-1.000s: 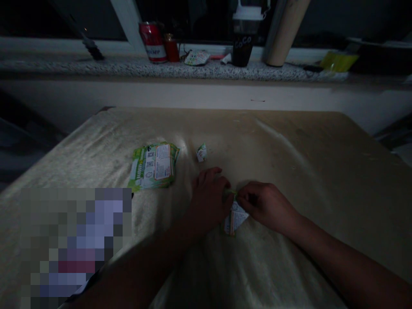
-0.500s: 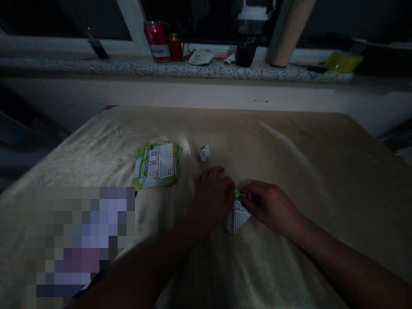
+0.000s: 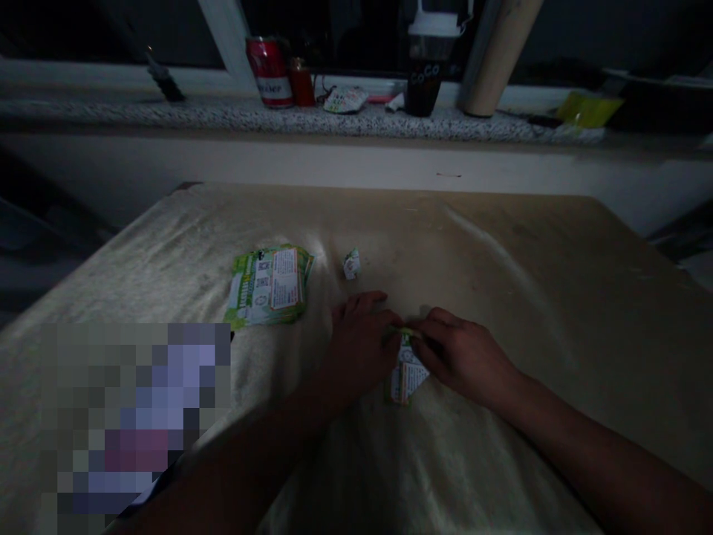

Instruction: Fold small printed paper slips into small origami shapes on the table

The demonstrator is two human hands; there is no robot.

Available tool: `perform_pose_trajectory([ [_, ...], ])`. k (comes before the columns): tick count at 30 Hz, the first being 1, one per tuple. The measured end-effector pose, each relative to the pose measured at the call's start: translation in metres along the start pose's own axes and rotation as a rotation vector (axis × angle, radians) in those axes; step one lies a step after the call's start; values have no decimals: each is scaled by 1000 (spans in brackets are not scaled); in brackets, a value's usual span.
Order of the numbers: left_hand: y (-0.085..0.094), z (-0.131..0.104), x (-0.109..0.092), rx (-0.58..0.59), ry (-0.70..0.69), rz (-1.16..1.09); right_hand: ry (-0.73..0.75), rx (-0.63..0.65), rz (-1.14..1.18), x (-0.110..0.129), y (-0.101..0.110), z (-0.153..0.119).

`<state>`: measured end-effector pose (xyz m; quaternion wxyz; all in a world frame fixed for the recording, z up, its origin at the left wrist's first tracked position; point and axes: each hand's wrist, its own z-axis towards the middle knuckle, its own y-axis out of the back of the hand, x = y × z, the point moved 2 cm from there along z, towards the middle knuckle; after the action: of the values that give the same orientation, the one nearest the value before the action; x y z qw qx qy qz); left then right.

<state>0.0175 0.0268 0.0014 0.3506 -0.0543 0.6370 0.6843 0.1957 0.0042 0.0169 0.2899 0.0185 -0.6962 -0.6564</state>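
A small green and white printed packet [image 3: 409, 375], partly folded, lies on the cloth-covered table between my hands. My left hand [image 3: 365, 334] pinches its top edge from the left, with the other fingers spread on the cloth. From the right, my right hand [image 3: 460, 345] grips the same top edge between thumb and fingers. A stack of flat green packets [image 3: 270, 286] lies to the left of my hands. Beyond my left hand sits a small folded green and white piece [image 3: 351, 264].
On the stone windowsill [image 3: 223, 115] stand a red can [image 3: 270, 73], a red lighter [image 3: 301, 83], a dark cup with a white lid [image 3: 424, 70] and a tan cylinder [image 3: 498, 59]. A yellow wrapper [image 3: 589, 110] lies at the right. A blurred-out patch covers the table's lower left.
Both hands have drawn slightly closer at the packet's top edge, which now shows as a narrow folded strip between their fingers. The view has shifted slightly.
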Motion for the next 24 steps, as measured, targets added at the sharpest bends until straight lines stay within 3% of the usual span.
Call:
perform_pose_trajectory([
  [9, 3, -5, -3, 28, -78, 16, -11, -46, 94, 1, -1, -3],
  [15, 2, -4, -2, 46, -64, 15, 4, -135, 265, -2, -5, 2],
  [24, -1, -5, 1, 13, -31, 20, 40, -242, 312, -1, -11, 1],
])
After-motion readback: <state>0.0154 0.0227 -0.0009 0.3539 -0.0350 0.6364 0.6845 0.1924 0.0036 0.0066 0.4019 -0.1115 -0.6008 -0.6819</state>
